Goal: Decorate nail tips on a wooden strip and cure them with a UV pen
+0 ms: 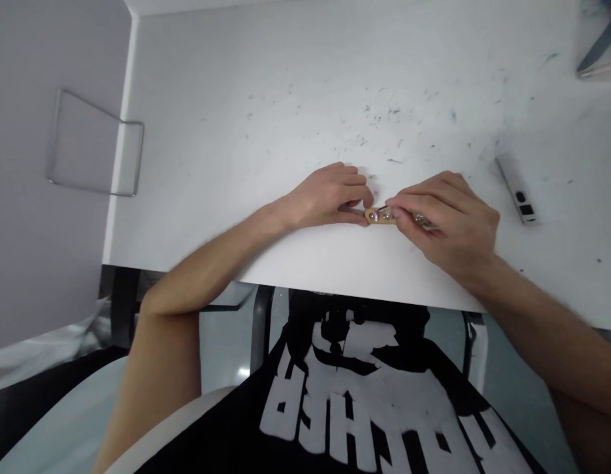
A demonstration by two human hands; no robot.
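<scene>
Left hand [332, 195] and right hand [448, 210] meet at a yellowish strip [379, 216]

A white table [211, 99] fills most of the view, bounded on the left by a grey panel [53, 217]. Below its near edge, the seated person's black shirt [355, 395] shows large white print. A bent wire frame [139, 158] overlaps the panel and the table's left border. In the far right corner, a clear object with a dark band [602, 46] is cut off by the view.

The right hand, fingers bunched, grips a slim dark tool [383, 209] whose tip meets or nearly meets the strip; exactly which, I cannot tell. The left hand has its thumb and bent forefinger closed at the strip's left end. To the right of both hands, well apart from the strip, lies a slender pale device [517, 191] with black markings.

The strip lies between the hands, close to the table's near edge, its right part covered by the right hand. Shiny round pieces [387, 216] sit along it. Tiniest are the dark specks [394, 111] scattered across the tabletop.
</scene>
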